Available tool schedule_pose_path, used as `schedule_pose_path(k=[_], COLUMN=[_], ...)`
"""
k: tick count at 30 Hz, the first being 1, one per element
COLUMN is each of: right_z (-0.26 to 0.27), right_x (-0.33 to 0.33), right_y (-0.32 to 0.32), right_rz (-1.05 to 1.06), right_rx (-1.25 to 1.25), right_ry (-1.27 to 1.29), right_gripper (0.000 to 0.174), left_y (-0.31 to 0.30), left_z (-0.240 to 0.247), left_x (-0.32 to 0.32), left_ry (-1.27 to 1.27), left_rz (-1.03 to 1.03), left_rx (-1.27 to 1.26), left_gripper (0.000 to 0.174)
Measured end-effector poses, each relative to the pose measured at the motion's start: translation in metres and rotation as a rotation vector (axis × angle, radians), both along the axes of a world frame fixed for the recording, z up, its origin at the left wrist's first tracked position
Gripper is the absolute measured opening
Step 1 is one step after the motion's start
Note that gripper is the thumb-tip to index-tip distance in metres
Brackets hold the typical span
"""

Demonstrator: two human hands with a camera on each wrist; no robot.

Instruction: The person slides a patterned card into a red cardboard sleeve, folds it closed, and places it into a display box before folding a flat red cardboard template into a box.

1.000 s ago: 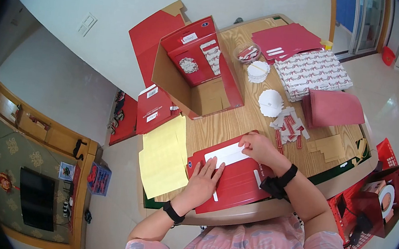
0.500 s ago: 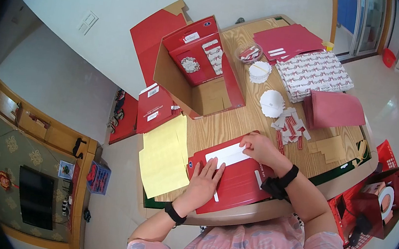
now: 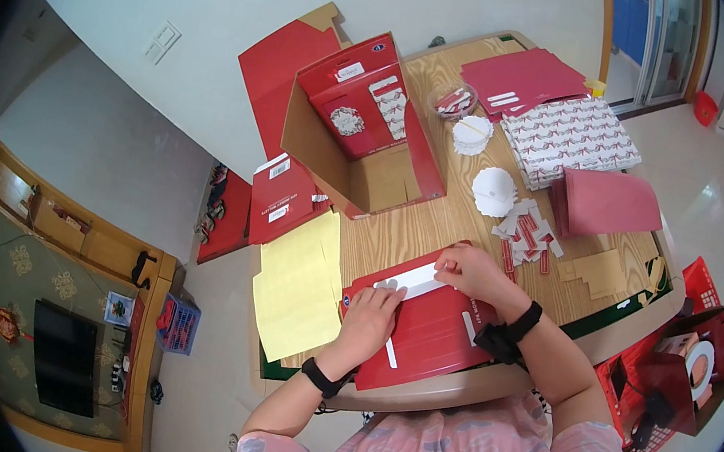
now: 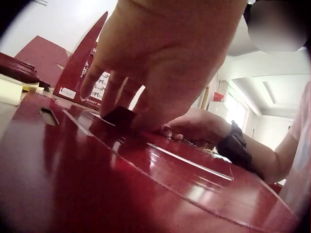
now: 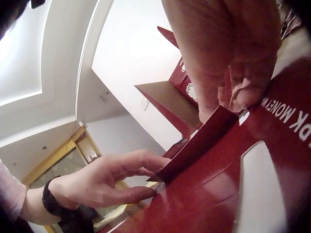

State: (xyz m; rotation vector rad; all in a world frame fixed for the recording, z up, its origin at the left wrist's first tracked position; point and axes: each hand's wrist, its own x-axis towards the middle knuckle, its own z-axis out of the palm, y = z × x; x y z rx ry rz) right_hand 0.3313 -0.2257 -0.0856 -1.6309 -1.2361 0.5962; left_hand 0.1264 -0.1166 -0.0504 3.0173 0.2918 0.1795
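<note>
A flat red card sheet [image 3: 427, 358] with a white panel [image 3: 420, 281] on it lies at the table's near edge. The right wrist view shows a narrow red flap [image 5: 194, 145] standing up from the sheet. My left hand [image 3: 368, 323] has its bent fingers behind the flap's far end and the thumb [image 5: 138, 194] in front, pinching it. With curled fingers, my right hand [image 3: 478, 278] grips the flap's other end. In the left wrist view the flap [image 4: 119, 118] is partly hidden behind my left hand [image 4: 170, 53].
Yellow sheets [image 3: 296, 294] lie left of the card, below an open red box [image 3: 428, 158]. White scalloped discs [image 3: 493, 192], small strips [image 3: 526, 233], patterned sheets [image 3: 573, 138] and folded red sheets [image 3: 610, 203] lie farther right. Red baskets [image 3: 620, 389] stand beside the table.
My left fingers, earlier spread over the white panel, have bent and drawn together at its left part. My right hand has shifted slightly left along the panel.
</note>
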Motion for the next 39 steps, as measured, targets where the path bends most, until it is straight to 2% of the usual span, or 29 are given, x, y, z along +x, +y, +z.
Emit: schedule_pose_path(k=[3, 9, 12, 18, 21, 24, 27, 30, 35, 39], right_z=[-0.002, 0.000, 0.005, -0.010, -0.007, -0.003, -0.004, -0.004, -0.005, -0.006], right_x=[0.001, 0.000, 0.000, 0.005, 0.005, 0.005, 0.003, 0.003, 0.004, 0.005], right_y=[0.000, -0.001, -0.003, 0.001, 0.000, -0.002, -0.003, -0.003, -0.003, -0.002], right_rz=[0.013, 0.019, 0.052, 0.099, 0.111, 0.102, 0.076, 0.088, 0.114, 0.119], right_rx=[-0.004, -0.014, 0.004, 0.027, 0.031, 0.038, 0.053, 0.014, -0.011, 0.014], right_ry=[-0.008, 0.005, -0.010, -0.092, -0.090, -0.082, -0.061, 0.009, 0.089, -0.094], right_gripper=[0.020, 0.025, 0.023, 0.012, 0.011, 0.011, 0.012, 0.012, 0.013, 0.014], left_y=[0.004, 0.017, 0.021, 0.025, 0.019, 0.025, 0.034, 0.032, 0.032, 0.028], left_z=[0.006, 0.009, 0.013, 0.006, 0.015, 0.005, -0.006, 0.002, -0.002, 0.004], left_x=[0.002, 0.006, 0.012, 0.017, 0.025, 0.028, 0.025, 0.028, 0.027, 0.028], left_ry=[0.045, 0.028, 0.069, 0.037, 0.101, 0.162, 0.088, 0.239, 0.183, 0.213], left_rz=[0.033, 0.027, 0.102, 0.223, 0.182, 0.227, 0.145, 0.273, 0.222, 0.205], left_rx=[-0.088, -0.192, -0.291, -0.585, -0.502, -0.586, -0.577, -0.630, -0.620, -0.619], left_gripper=[0.039, 0.020, 0.012, 0.010, 0.011, 0.012, 0.015, 0.017, 0.016, 0.014])
